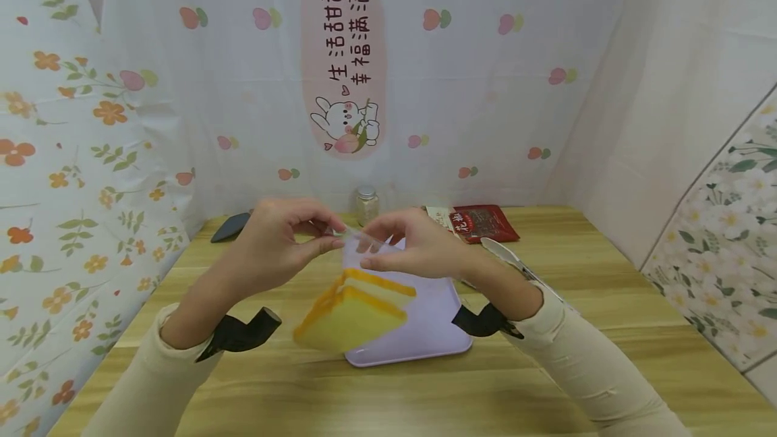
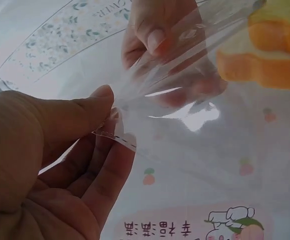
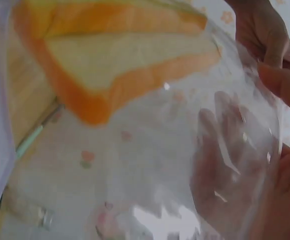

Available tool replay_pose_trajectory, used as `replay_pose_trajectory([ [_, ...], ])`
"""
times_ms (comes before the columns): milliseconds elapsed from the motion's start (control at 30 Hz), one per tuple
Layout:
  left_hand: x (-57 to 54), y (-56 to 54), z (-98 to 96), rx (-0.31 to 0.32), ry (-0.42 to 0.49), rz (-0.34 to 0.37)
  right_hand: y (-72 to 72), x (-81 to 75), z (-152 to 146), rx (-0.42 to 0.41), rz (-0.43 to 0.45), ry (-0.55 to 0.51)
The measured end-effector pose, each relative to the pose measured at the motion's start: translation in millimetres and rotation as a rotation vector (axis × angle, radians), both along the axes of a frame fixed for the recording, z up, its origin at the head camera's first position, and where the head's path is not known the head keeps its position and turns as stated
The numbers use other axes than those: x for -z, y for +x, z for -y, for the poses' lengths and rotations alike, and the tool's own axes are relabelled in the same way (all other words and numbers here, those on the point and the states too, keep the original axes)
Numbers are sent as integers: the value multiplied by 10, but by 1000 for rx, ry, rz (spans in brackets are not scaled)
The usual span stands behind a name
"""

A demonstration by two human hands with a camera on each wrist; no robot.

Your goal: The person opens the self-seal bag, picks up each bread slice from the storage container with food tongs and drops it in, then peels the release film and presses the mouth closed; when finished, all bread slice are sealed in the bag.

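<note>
Slices of toast bread (image 1: 358, 322) with orange-brown crusts hang in a clear plastic bag (image 2: 184, 117) above the table. My left hand (image 1: 282, 238) pinches the bag's edge between thumb and fingers, at the left of its top. On the right side of the bag is my right hand (image 1: 421, 248), its thumb on the near side and its fingers seen through the film. In the right wrist view, the bread (image 3: 149, 75) lies away from the fingers, toward the bag's other end. Whether the right fingers are inside the bag or behind it, I cannot tell.
Below the bread, a lavender tray (image 1: 434, 336) lies on the wooden table (image 1: 400, 400). Behind stand a lidded glass jar (image 1: 367, 208) and a red packet (image 1: 488, 221). A white-ended utensil (image 1: 504, 251) lies by my right forearm. At the back left is a dark flat object (image 1: 231, 226).
</note>
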State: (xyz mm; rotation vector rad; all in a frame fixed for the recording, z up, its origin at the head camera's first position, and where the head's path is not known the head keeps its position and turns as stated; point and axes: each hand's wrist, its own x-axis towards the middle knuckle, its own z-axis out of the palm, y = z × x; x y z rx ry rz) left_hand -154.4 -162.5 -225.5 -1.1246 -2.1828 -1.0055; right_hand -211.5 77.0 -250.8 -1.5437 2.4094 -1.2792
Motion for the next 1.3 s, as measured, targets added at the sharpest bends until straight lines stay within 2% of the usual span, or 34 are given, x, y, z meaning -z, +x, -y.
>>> replay_pose_trajectory([
  [133,20,-6,17,-14,-21,-42,55,39,154,9,44,-61],
  [267,44,-19,40,-29,-17,-54,107,15,218,53,72,-60],
  [400,94,-42,36,-16,74,34,119,1,237,93,58,-73],
  [533,205,-86,28,-27,178,131,102,18,236,110,55,-99],
  [600,260,-101,20,-34,209,128,89,32,228,107,57,-114],
  [700,306,-100,0,-29,256,76,79,40,212,94,58,-136],
  [800,303,-81,-21,-9,317,40,77,37,172,95,39,-147],
  [1000,240,-2,-49,36,433,37,74,56,32,145,13,-141],
  [1300,208,83,-41,36,485,24,67,108,-171,197,65,-131],
])
